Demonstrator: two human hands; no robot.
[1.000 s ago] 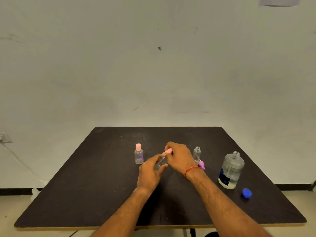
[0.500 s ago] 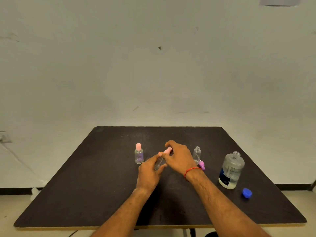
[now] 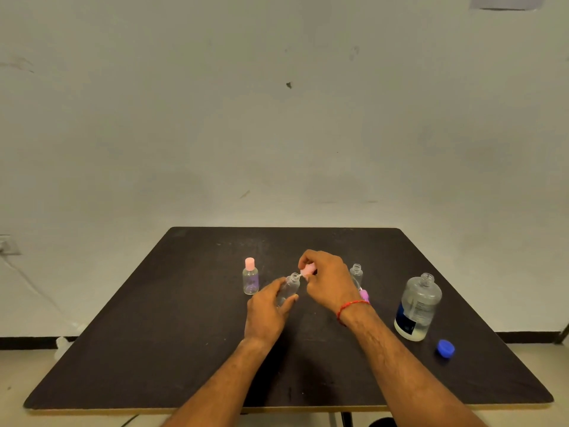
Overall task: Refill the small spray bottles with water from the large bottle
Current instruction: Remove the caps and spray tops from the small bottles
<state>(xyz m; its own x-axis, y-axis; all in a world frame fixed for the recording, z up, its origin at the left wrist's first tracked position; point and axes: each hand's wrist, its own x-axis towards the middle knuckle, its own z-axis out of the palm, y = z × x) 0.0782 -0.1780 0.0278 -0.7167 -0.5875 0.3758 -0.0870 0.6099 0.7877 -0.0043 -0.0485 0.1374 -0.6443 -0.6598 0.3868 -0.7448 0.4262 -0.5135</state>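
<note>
1. Now holds pink spray cap (image 3: 308,270) just off the neck of small spray bottle (image 3: 290,287), earlier still on it; pinches it with right hand (image 3: 332,282).
2. Grips this tilted bottle with left hand (image 3: 267,311), at middle of table (image 3: 154,334).

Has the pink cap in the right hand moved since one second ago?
Yes. The pink cap, pinched by the right hand, has lifted off the held bottle and shifted slightly right, away from the capped bottle standing at left.
</note>
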